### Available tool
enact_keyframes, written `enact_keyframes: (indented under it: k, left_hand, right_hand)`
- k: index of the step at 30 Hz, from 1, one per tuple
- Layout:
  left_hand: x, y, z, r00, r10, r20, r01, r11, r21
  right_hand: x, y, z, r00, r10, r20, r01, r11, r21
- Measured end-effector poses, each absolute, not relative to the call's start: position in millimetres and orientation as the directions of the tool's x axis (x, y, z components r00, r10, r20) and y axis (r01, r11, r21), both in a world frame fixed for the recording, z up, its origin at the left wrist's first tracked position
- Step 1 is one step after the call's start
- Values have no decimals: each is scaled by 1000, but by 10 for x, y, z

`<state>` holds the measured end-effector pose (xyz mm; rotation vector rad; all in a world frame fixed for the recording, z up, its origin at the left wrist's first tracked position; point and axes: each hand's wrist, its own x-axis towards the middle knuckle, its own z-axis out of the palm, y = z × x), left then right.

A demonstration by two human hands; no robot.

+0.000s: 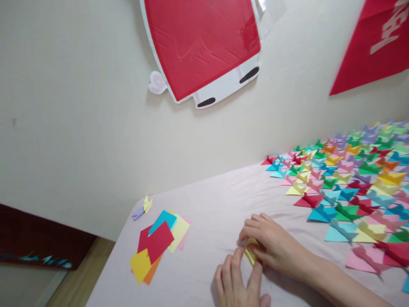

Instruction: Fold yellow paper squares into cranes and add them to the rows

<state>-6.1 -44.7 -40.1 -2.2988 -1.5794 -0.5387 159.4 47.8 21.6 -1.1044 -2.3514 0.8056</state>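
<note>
A small piece of folded yellow paper point(249, 254) is on the pale cloth between my two hands. My left hand point(234, 279) comes from the bottom edge, its index finger and thumb on the near side of the paper. From the right reaches my right hand point(271, 241), its fingers curled over the far side and its thumb pressed onto the paper. Parts of the paper are hidden under the fingers.
Rows of colourful folded paper cranes point(348, 192) cover the right side of the cloth-covered surface point(204, 221). Loose coloured paper squares point(159, 238) lie in a pile at left. Two small folded pieces point(143, 209) sit near the corner. A wall point(96, 106) with red decorations point(204, 42) stands behind.
</note>
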Motion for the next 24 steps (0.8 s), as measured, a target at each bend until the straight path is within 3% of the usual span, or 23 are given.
enact_keyframes:
  k: [10, 24]
  left_hand:
    - [-70, -459, -371, 406, 808, 427, 912, -390, -127]
    - [-90, -461, -436, 434, 832, 346, 900, -417, -127]
  right_hand:
    - [1711, 567, 228, -666, 729, 159, 390, 521, -759]
    - [1700, 537, 134, -536, 834, 135, 453, 418, -788]
